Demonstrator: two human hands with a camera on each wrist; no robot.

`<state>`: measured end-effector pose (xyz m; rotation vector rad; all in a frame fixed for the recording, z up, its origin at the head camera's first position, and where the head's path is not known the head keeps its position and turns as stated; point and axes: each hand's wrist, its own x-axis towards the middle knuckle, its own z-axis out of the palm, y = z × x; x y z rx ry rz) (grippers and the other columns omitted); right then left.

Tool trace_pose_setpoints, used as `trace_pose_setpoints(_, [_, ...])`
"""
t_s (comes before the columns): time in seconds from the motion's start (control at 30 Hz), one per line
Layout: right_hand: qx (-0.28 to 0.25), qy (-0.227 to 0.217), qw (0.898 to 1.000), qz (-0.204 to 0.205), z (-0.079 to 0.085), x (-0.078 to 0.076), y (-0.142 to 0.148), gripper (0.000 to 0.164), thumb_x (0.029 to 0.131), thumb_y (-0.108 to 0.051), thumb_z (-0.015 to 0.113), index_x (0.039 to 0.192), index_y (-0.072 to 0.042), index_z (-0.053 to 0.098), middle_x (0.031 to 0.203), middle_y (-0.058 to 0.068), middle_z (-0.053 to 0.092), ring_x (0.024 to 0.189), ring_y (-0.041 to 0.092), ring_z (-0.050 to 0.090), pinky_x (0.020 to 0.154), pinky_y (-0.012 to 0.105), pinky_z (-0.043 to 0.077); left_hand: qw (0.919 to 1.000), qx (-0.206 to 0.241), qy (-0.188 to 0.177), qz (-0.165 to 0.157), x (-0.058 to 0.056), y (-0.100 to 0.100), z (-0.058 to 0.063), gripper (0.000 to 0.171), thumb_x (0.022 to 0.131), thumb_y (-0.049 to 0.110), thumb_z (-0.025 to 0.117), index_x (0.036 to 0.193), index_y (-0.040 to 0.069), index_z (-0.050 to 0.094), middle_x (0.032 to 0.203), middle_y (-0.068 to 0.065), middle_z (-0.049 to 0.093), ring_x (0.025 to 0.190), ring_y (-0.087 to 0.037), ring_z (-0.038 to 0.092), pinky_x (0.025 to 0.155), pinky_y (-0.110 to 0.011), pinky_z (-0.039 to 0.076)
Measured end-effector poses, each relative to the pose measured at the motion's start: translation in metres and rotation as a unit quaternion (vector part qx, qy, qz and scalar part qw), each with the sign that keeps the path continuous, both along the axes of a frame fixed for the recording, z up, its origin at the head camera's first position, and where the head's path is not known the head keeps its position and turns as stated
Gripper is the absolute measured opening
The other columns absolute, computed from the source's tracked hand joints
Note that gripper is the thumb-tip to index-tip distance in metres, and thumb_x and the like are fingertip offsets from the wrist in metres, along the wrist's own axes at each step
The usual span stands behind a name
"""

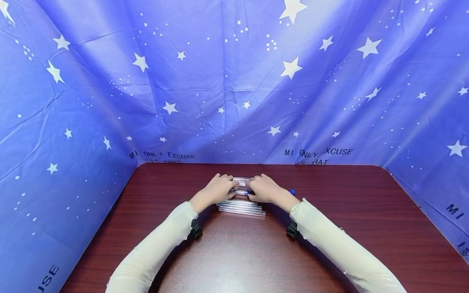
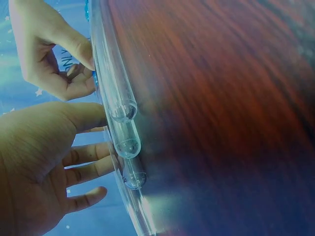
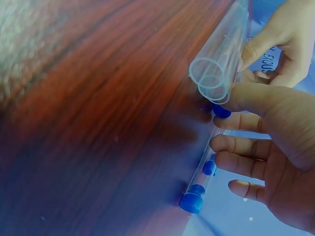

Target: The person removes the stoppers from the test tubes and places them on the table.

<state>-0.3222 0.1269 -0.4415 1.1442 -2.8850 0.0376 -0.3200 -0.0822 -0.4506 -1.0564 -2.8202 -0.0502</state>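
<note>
Reddish-brown wood grain covers the table point(image 1: 234, 256), which supports all the tubes. Position of parts: a near row of clear test tubes point(image 1: 242, 208) lies flat and side by side on the side closest to the person, rounded ends toward the left and open rims toward the right. Behind this row, the held tube point(image 1: 240, 192) lies crosswise between the two hands. Farther back, a second group of clear tubes point(image 1: 242, 179) spans the gap between the hands.

Left hand point(image 1: 215, 189): the thumb and index finger pinch the left part of the held tube; the near row partly hides this contact in the left wrist view. The remaining three fingers extend, spread apart.

Right hand point(image 1: 264, 189): the thumb and index finger pinch the blue cap point(image 3: 222, 111) at the right end of the held tube. The remaining fingers extend, slightly separated. Whether the cap is fully seated cannot be determined.

Beyond the right fingertips, an upper blue cap point(image 3: 209, 166) and a lower blue cap point(image 3: 192, 201) lie near each other. Pale sleeves point(image 1: 157, 244) cover both forearms; a black wrist device point(image 1: 196, 229) is located at each wrist. Around the table hangs a blue-violet curtain point(image 1: 227, 87) printed with white stars and dark lettering.
</note>
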Motion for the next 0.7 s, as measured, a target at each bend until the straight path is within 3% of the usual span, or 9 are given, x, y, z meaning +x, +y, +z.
trace_pose_setpoints(0.2, [0.015, 0.033, 0.999, 0.003, -0.0009, 0.003, -0.0007, 0.017, 0.086, -0.023, 0.073, 0.08, -0.014, 0.059, 0.08, 0.003, 0.066, 0.082, 0.025, 0.064, 0.093, 0.055, 0.049, 1.0, -0.003, -0.003, -0.002, 0.0009, 0.0001, -0.0006, 0.01, 0.092, 0.024, 0.071, 0.094, 0.019, 0.063, 0.095, 0.0, 0.064, 0.093, -0.021, 0.062, 0.083, -0.04, 0.046])
trace_pose_setpoints(0.37, [0.026, 0.07, 0.997, 0.01, -0.0023, 0.0052, -0.0005, 0.015, 0.086, -0.024, 0.069, 0.089, -0.01, 0.067, 0.091, 0.009, 0.071, 0.091, 0.03, 0.066, 0.096, 0.055, 0.049, 0.9999, -0.005, 0.011, -0.006, 0.002, -0.0011, -0.0009, 0.01, 0.093, 0.024, 0.067, 0.094, 0.018, 0.06, 0.095, -0.001, 0.062, 0.093, -0.022, 0.06, 0.082, -0.041, 0.045])
trace_pose_setpoints(0.7, [-0.004, 0.161, 0.986, 0.052, 0.0002, 0.0047, 0.0045, 0.014, 0.085, -0.023, 0.067, 0.084, -0.009, 0.067, 0.082, 0.006, 0.066, 0.083, 0.028, 0.064, 0.078, 0.044, 0.047, 0.9989, 0.009, 0.044, -0.015, 0.0047, -0.0027, 0.0075, 0.018, 0.094, 0.026, 0.064, 0.107, 0.015, 0.058, 0.103, -0.004, 0.062, 0.099, -0.026, 0.06, 0.084, -0.043, 0.046])
